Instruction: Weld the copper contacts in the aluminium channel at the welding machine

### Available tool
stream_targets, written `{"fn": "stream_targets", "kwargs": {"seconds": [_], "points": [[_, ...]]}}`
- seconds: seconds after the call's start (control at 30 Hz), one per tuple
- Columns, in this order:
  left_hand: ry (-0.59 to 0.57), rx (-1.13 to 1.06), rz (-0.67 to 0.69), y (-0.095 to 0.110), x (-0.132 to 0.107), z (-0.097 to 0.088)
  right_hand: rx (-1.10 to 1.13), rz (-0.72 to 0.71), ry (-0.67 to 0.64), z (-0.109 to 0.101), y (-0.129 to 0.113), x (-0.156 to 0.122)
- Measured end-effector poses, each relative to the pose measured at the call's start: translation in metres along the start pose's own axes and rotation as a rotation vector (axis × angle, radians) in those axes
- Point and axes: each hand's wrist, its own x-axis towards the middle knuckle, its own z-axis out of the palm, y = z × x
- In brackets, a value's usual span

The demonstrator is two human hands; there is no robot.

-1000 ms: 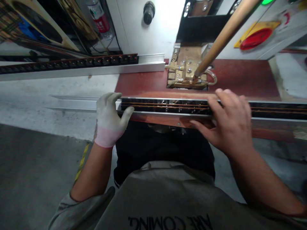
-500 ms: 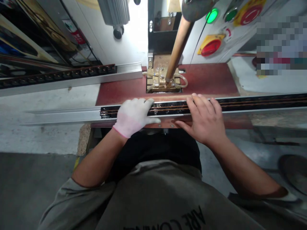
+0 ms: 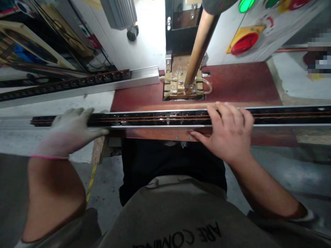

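Note:
A long black strip with copper-coloured lines [image 3: 150, 119] lies in a silver metal channel [image 3: 15, 122] that runs from side to side in front of me. My left hand [image 3: 72, 129], in a white glove with a pink cuff, is closed over the strip near its left end, slightly blurred. Bare, my right hand [image 3: 229, 131] straddles the strip further right, fingers over the far edge and thumb on the near side. Beyond the strip, between my hands, sits a brass clamp block [image 3: 179, 84] with clear tubes, beneath a slanted copper-coloured rod [image 3: 200, 51].
Behind, a second channel [image 3: 144, 75] carries a dark slotted strip [image 3: 90, 79]. A reddish-brown board [image 3: 240, 82] surrounds the brass block. On the machine panel are a lit green button [image 3: 246, 5] and a red rotary switch [image 3: 245, 43]. A grey motor [image 3: 120, 13] hangs at upper left.
The black strip has slid left along the channel, with my left hand moving left on it. My right hand stays at about the same place by the block. The view has shifted slightly.

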Motion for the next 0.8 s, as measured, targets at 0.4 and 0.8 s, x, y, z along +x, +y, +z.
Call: {"fn": "stream_targets", "kwargs": {"seconds": [0.4,0.8], "points": [[-0.157,0.178,0.301,0.183,0.056,0.116,0.035,-0.061,-0.144,-0.005,-0.008,0.009],[-0.279,0.052,0.012,-0.013,0.011,0.017,-0.023,0.080,-0.132,-0.035,0.026,0.012]]}}
